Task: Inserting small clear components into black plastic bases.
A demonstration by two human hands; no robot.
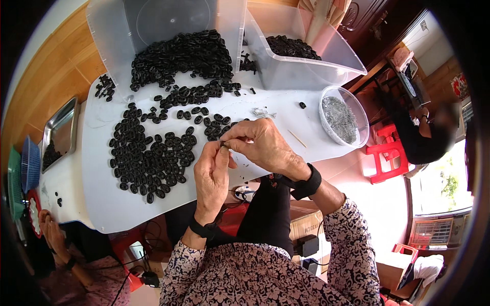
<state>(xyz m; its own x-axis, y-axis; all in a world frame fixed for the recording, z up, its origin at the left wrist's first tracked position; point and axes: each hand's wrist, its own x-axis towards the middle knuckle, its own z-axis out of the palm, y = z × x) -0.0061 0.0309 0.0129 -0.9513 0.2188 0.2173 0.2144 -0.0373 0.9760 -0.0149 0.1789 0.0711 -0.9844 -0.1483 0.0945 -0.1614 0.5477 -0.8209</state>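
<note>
My left hand [212, 176] and my right hand [260, 145] meet over the near edge of the white table [102, 204], fingertips pinched together on one small black oval part [223, 146]. Both wrists wear black bands. A wide spread of the same black oval parts [153, 153] lies on the table just left of my hands. More of them are heaped at the mouth of a tipped clear plastic bin [173, 51] at the back. Whether a thin metal piece is also held between my fingers is too small to tell.
A second clear bin [306, 71] with black parts stands at the back right. A round clear tub of thin metal pieces [341, 118] sits at the table's right edge. A metal tray [58, 132] lies left. Another person's hands [51, 232] are at lower left; a red stool [388, 153] stands right.
</note>
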